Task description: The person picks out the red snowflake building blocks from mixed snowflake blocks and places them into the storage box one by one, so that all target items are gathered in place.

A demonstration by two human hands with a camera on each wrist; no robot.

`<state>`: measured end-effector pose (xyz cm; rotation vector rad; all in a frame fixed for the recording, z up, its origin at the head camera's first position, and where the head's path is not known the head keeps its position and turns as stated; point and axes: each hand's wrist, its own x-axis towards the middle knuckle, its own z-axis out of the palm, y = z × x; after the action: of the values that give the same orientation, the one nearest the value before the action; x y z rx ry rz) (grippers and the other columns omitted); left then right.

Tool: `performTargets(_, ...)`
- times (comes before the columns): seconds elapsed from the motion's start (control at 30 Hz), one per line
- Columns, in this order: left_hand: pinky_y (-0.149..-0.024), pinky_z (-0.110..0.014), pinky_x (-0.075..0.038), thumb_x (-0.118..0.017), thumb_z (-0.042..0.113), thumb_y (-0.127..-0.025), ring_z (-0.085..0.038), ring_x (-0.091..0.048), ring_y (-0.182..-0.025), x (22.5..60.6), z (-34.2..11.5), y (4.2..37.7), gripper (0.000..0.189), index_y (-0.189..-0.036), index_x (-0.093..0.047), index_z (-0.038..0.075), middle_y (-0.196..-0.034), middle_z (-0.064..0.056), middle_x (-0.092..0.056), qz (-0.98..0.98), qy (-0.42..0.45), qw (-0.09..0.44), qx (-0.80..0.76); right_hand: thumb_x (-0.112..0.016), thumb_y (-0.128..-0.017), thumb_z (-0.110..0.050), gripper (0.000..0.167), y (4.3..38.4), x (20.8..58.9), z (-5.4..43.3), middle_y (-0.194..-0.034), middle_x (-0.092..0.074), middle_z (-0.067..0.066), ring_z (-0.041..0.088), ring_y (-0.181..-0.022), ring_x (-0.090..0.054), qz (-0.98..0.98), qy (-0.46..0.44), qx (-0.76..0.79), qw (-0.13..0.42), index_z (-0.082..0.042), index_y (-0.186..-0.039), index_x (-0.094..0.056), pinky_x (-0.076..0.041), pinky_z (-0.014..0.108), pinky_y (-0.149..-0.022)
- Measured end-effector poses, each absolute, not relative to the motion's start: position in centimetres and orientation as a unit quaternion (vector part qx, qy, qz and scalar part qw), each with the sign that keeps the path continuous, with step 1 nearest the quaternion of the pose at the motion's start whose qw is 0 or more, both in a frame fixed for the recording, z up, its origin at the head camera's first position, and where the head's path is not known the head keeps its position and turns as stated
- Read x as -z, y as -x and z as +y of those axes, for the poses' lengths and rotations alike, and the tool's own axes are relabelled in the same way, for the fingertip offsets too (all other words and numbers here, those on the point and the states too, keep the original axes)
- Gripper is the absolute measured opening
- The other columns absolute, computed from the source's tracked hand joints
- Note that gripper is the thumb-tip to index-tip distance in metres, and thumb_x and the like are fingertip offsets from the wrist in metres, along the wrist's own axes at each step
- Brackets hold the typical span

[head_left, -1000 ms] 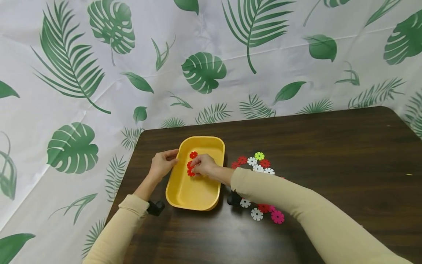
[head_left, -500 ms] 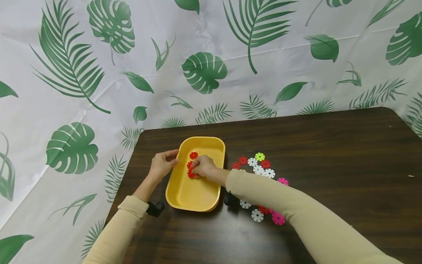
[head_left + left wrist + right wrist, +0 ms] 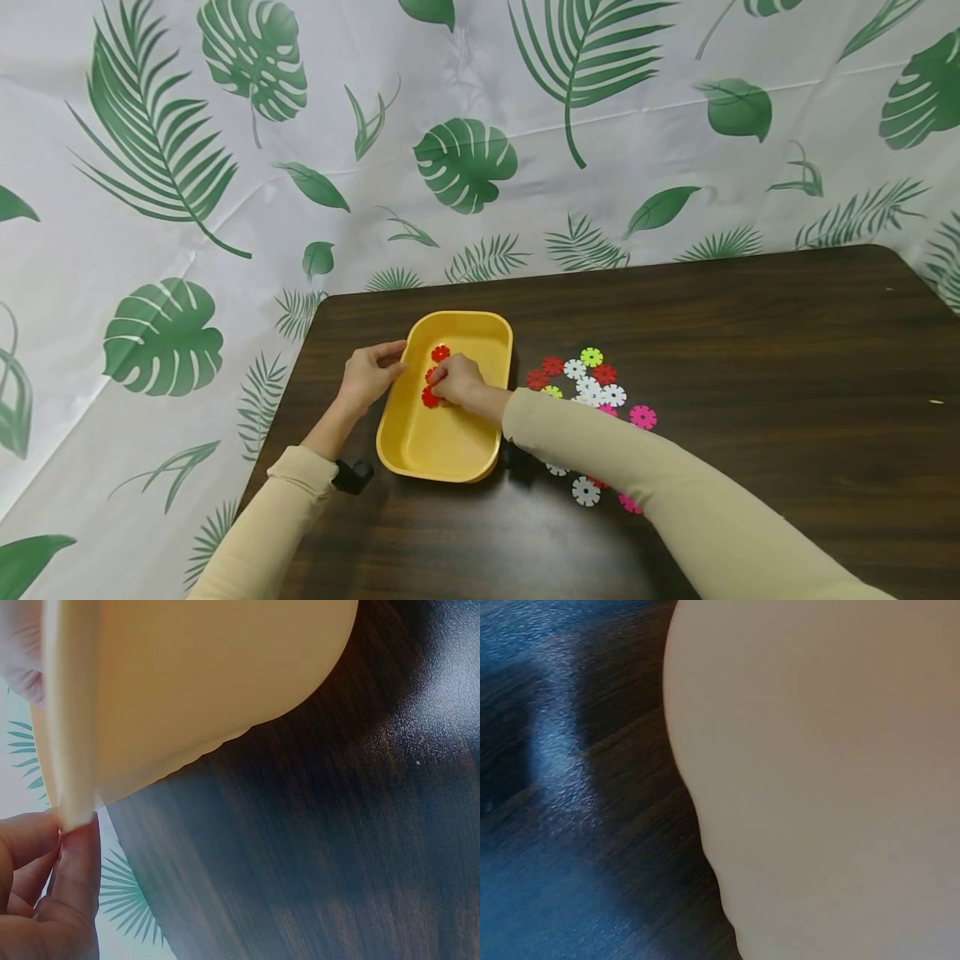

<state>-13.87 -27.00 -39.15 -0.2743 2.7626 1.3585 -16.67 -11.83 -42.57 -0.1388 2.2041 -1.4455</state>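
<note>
A yellow plastic tub (image 3: pixel 442 462) stands on the dark wood table. My left hand (image 3: pixel 367 375) pinches its left rim; in the left wrist view the thumb and fingers (image 3: pixel 75 870) lie on either side of that rim. My right hand (image 3: pixel 457 379) reaches into the tub and pinches a red notched disc (image 3: pixel 431 397) at the lower end of a short row. Another red disc (image 3: pixel 440 353) lies at the upper end, and one between them is partly covered by the hand. The right wrist view shows the tub's outer wall (image 3: pixel 817 780), with the hand hidden.
Right of the tub lie several loose notched discs: white (image 3: pixel 586 491), red (image 3: pixel 552 366), pink (image 3: pixel 642 417) and yellow-green (image 3: pixel 592 357). My right forearm (image 3: pixel 600 437) crosses over some of them. A leaf-print cloth (image 3: pixel 480 233) hangs behind the table (image 3: pixel 787 350).
My right hand has shifted slightly left inside the tub, and the lowest red disc has moved a little left and down with it. My left hand stays on the rim.
</note>
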Motion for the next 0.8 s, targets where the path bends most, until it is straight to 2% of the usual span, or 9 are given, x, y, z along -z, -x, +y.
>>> performTargets(0.23, -0.086, -0.037, -0.054, -0.062, 0.0, -0.088, -0.032, -0.063, -0.105, 39.08, -26.89, 13.74, 0.039, -0.127, -0.058, 0.0, -0.119, -0.021, -0.063, 0.894, 0.093, 0.028, -0.437, -0.067, -0.079, 0.006, 0.005, 16.6, 42.59, -12.21, -0.072, -0.061, 0.006, 0.012, -0.047, -0.052, 0.828, 0.059, 0.511, 0.224, 0.002, -0.079, -0.07, -0.046, 0.016, -0.042)
performTargets(0.5, -0.086, -0.038, -0.054, -0.061, 0.0, -0.088, -0.033, -0.062, -0.105, 39.17, -26.86, 13.7, 0.039, -0.127, -0.058, 0.0, -0.119, -0.021, -0.063, 0.894, 0.091, 0.027, -0.438, -0.068, -0.08, 0.004, 0.005, 16.71, 42.92, -12.41, -0.069, -0.06, 0.005, 0.011, -0.046, -0.05, 0.839, 0.062, 0.494, 0.218, 0.0, -0.079, -0.071, -0.044, 0.015, -0.042)
performTargets(0.8, -0.087, -0.038, -0.054, -0.061, -0.001, -0.088, -0.033, -0.062, -0.106, 39.18, -26.84, 13.7, 0.039, -0.127, -0.058, -0.001, -0.12, -0.022, -0.062, 0.892, 0.091, 0.025, -0.441, -0.069, -0.079, 0.002, 0.01, 16.8, 43.18, -12.51, -0.066, -0.06, 0.005, 0.01, -0.044, -0.049, 0.847, 0.07, 0.486, 0.201, -0.004, -0.072, -0.066, -0.044, 0.015, -0.041)
